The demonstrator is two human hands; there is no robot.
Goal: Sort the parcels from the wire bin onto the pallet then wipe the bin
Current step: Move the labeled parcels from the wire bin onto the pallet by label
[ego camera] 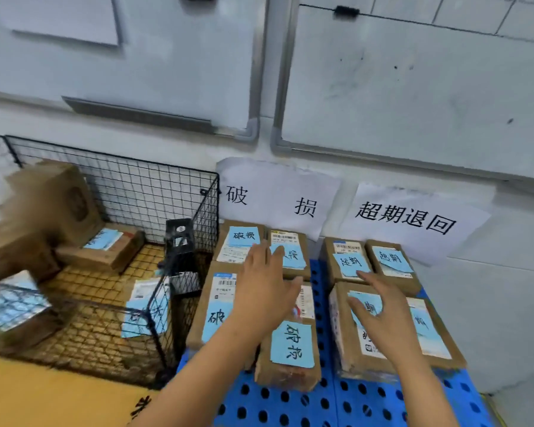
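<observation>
Blue plastic pallet [290, 405], full of round holes, carries brown cardboard parcels in two clusters, each parcel topped with a pale blue note. The left cluster [290, 349] runs along the pallet's left edge to its back edge, below a white paper sign [275, 195] on the wall. The right cluster [392, 260] sits toward the back right corner below a second sign [413, 217], with a bare strip of pallet between the two.

The left hand [261, 288] is spread flat, fingers apart, over the middle of the left cluster. The right hand [383, 312] is spread with its fingers a little bent over the front parcel of the right cluster. Neither pinches anything; whether they press down or hover I cannot tell.

The step looks like settling the sorted parcels. To do it well, nudge each cluster square, keep the strip between them open and the notes facing up, and check the next note against the signs before setting it down.

The wire bin [154, 186], black mesh, stands just beside the pallet's left edge. It is not yet emptied:
- a large blurred box [50, 204];
- a flat parcel [105, 245] at its back;
- a black box [179, 241] against its right wall;
- a noted parcel [145, 306] leaning in its front right corner.

Wiping seems well off.
</observation>
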